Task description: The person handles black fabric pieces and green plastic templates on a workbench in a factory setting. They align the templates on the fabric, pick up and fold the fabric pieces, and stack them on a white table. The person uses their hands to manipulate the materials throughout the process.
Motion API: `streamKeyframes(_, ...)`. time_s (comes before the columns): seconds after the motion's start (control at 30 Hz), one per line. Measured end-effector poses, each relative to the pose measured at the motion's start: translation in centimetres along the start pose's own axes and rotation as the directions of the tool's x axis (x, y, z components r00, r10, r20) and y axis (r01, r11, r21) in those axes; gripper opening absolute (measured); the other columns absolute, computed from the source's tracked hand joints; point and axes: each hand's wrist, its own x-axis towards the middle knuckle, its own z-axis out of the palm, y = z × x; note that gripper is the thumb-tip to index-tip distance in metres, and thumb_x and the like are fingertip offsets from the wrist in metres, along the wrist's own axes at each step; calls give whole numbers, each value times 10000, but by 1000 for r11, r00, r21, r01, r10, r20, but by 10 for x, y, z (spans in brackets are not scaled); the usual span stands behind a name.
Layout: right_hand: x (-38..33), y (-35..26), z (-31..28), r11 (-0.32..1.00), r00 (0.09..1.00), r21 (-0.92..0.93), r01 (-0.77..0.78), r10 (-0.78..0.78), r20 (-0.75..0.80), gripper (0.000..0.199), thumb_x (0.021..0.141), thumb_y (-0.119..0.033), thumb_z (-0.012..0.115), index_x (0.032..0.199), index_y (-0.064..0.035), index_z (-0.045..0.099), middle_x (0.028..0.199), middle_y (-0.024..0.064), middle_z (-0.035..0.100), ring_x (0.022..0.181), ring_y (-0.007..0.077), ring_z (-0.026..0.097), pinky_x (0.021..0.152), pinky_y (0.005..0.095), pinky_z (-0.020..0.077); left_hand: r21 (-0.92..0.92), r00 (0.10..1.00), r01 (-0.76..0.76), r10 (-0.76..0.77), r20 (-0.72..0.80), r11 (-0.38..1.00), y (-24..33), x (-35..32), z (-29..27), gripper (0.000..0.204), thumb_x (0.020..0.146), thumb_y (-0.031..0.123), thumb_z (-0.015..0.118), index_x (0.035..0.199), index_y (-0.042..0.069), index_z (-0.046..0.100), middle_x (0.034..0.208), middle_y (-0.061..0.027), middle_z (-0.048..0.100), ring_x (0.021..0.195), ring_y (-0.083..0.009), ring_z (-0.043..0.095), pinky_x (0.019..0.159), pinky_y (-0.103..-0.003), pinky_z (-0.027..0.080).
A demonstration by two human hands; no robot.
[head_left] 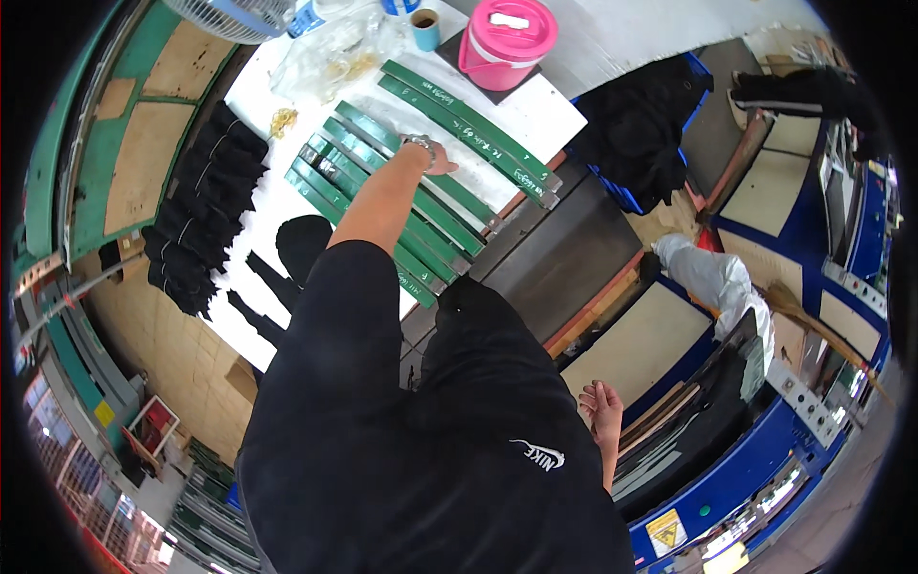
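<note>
Several long flat green bars (459, 121) with silvery ends and white handwriting lie side by side, slanting across the white tabletop (251, 337). My left hand (435, 158), with a bracelet at its wrist, reaches over the middle of them. It is at the gap beside the longest bar; its fingers are mostly hidden, so contact or grip cannot be made out. Low at my right side, away from the table, hangs my right hand (601, 411). Its fingers are loosely bent and a little apart, with nothing visible in them.
A pink lidded bucket (507, 43), a light-blue cup (426, 31) and clear plastic bags (335, 57) stand or lie at the far side. Black fabric pieces (206, 201) line the left edge. A blue crate of black cloth (636, 134) and blue machinery (727, 478) are to the right.
</note>
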Motion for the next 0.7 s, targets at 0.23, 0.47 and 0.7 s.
streamKeyframes(0.23,4,35,-1,997,997,-55,-58,61,52,284,1010,-259,641,1173,-28,656,930,50,708,731,125,676,647,261,514,285,949,-304,264,171,909,-41,17,47,749,1015,625,298,1211,21,696,1344,-231,607,1292,-401,543,1137,-504,374)
streamKeyframes(0.47,-13,60,-1,991,985,-131,39,-60,-163,335,986,-298,673,1120,9,665,921,54,713,805,101,656,686,267,528,239,956,-290,293,22,927,-42,21,38,629,1051,498,311,1219,6,667,1305,-234,622,1217,-407,588,1082,-489,428)
streamKeyframes(0.7,-89,123,-17,992,866,53,114,-73,-494,247,988,-216,659,1058,21,668,859,45,686,755,92,632,705,273,528,300,917,-343,386,-99,890,-22,11,30,431,1034,352,388,1140,41,668,1152,-275,655,1098,-479,598,960,-530,475)
